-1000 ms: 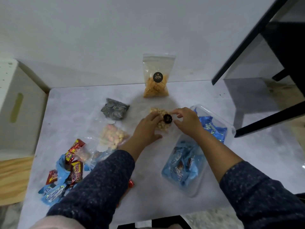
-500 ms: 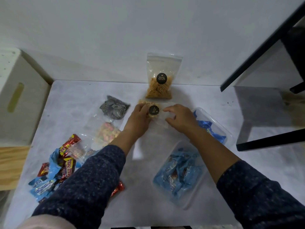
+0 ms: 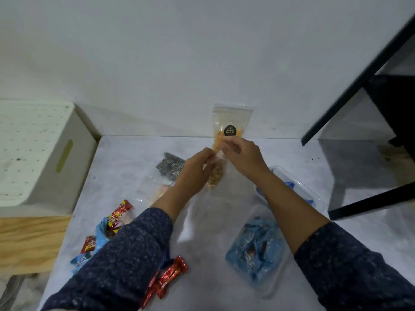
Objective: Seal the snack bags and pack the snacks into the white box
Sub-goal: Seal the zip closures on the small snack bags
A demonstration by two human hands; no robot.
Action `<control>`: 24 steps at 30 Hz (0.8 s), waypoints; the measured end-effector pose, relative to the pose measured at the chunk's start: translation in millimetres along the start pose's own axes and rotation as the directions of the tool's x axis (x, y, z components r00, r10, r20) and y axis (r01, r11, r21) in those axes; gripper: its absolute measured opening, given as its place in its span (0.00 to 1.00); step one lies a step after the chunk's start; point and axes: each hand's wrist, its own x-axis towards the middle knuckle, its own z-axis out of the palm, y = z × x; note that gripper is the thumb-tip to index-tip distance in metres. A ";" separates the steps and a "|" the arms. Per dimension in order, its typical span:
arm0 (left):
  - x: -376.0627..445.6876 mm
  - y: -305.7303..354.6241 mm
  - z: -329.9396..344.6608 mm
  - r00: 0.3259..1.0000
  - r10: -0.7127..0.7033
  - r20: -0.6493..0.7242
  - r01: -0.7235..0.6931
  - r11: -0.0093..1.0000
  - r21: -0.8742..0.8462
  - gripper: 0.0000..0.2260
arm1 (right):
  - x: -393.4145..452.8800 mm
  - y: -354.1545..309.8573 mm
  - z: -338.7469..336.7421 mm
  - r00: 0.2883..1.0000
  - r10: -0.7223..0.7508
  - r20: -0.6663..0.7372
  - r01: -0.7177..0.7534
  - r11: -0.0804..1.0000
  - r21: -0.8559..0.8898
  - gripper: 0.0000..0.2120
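Observation:
My left hand and my right hand pinch the top edge of a small clear snack bag of brown snacks, which hangs upright above the table. Behind it a second clear bag of orange sticks with a black round label leans against the wall. The white box stands at the left beside the table. A dark patterned pouch and a clear bag of pastel candies lie left of my hands.
Red and blue wrapped candies lie at the table's left front, with red ones near my left sleeve. A clear plastic tub and a bag of blue wrapped sweets sit at the right. A black frame stands far right.
The brown snack bag lay flat on the table under both hands; now it is lifted and hangs upright, held by its top edge. The camera view tilted up.

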 end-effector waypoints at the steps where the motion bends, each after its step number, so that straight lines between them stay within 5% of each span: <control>1: -0.2 3.3 -5.5 1.000 0.009 -0.024 -0.010 1.000 -0.022 0.03 | -1.0 -7.6 0.5 1.000 0.000 0.000 0.000 0.998 0.057 0.15; 5: -0.4 19.1 -34.9 0.994 -0.105 -0.043 0.099 0.986 -0.135 0.08 | -11.0 -34.3 -1.5 0.998 -0.062 -0.010 0.063 0.977 0.203 0.15; 12: -10.3 44.3 -99.2 0.975 -0.135 -0.177 0.044 0.896 -0.442 0.07 | -30.1 -93.2 -1.8 0.963 -0.114 -0.246 0.155 0.976 0.152 0.04; 24: -42.5 94.7 -174.3 0.940 -0.161 -0.301 -0.086 0.742 -0.664 0.05 | -85.2 -160.3 -6.7 0.959 -0.162 -0.235 0.245 0.888 0.390 0.07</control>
